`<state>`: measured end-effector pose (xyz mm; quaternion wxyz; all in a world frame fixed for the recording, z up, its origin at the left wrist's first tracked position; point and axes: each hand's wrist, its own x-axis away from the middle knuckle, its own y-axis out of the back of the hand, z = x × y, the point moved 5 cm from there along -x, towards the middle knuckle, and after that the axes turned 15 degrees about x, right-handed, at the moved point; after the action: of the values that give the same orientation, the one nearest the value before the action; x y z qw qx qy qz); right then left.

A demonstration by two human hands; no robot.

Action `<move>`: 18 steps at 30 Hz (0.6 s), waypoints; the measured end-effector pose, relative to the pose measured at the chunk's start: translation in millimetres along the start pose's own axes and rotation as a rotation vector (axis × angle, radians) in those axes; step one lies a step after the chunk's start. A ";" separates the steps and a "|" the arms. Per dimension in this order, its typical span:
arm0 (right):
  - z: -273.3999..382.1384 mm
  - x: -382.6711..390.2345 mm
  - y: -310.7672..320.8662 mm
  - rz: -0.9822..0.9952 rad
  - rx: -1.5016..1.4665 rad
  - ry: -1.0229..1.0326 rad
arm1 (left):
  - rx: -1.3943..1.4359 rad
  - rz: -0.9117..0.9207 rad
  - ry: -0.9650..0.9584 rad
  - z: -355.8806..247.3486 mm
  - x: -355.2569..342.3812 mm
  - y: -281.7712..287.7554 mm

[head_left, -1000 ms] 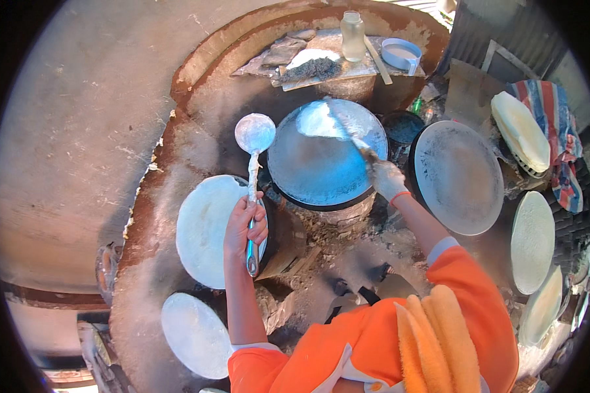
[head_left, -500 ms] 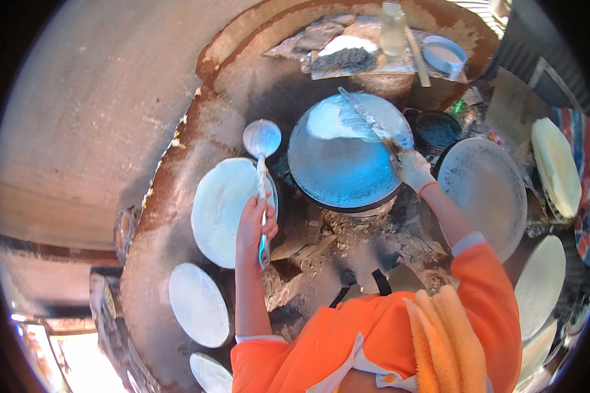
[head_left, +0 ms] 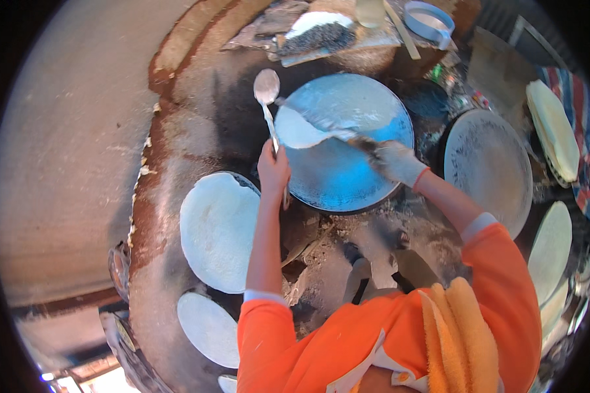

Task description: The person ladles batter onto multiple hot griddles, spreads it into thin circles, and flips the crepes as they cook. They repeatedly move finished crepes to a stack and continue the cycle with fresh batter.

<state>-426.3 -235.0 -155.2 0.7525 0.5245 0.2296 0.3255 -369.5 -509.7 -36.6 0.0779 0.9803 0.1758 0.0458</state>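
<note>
The central griddle (head_left: 337,185) is flanked by a pale flatbread (head_left: 217,232) and a second griddle (head_left: 488,171) above dusty ground (head_left: 432,252); a ladle (head_left: 267,86) is gripped by the left hand (head_left: 274,170), a blade (head_left: 318,120) by the right hand (head_left: 394,162).

two hands (head_left: 273,171) (head_left: 394,162), one ladle (head_left: 267,87), one scraper (head_left: 342,133), one jar (head_left: 370,12), one blue mug (head_left: 426,32), one striped cloth (head_left: 587,128)

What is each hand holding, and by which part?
The left hand holds a ladle by its handle; the right hand holds a long, blurred flat tool by its brown end.
</note>
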 end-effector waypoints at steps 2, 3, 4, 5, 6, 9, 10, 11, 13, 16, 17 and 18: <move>-6.4 3.2 -20.1 0.004 -0.546 -0.150 | -0.221 -0.078 -0.197 7.3 -6.8 -16.4; -11.2 19.6 -25.7 0.010 -0.936 -0.395 | -0.274 -0.107 -0.303 9.8 6.3 -22.2; 7.7 34.9 -8.7 0.011 -1.333 -0.640 | -0.333 -0.138 -0.408 9.9 23.7 -23.3; 39.4 32.0 43.6 0.132 -0.796 -0.441 | -0.491 -0.158 -0.415 18.0 44.9 -11.0; 71.2 29.4 98.8 0.164 -0.242 -0.258 | -0.650 -0.169 -0.421 25.4 69.4 3.5; 40.4 34.0 44.6 -0.033 -0.046 -0.141 | -0.906 -0.070 -0.125 34.5 119.2 10.2; 42.8 33.5 40.2 -0.007 -0.089 -0.137 | -0.971 -0.075 -0.060 39.6 139.9 22.6; 49.1 34.7 44.6 -0.064 -0.096 -0.090 | -1.032 -0.097 0.011 42.4 157.8 33.9; 59.9 39.2 55.2 -0.176 -0.107 0.028 | -1.063 -0.120 0.048 35.8 190.6 43.3; 21.3 31.2 28.7 -0.056 -1.117 -0.485 | -1.035 -0.117 0.043 30.0 214.4 20.4; 22.1 27.7 22.9 0.065 -1.467 -0.714 | -1.025 -0.122 0.047 28.6 222.4 13.1; 32.2 28.0 17.6 0.218 -1.794 -0.965 | -1.016 -0.127 0.072 22.1 229.0 3.7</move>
<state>-389.4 -230.9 -127.7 0.8462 -0.1386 -0.4748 0.1984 -151.8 -435.6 -43.4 0.5408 0.8039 0.1933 0.1546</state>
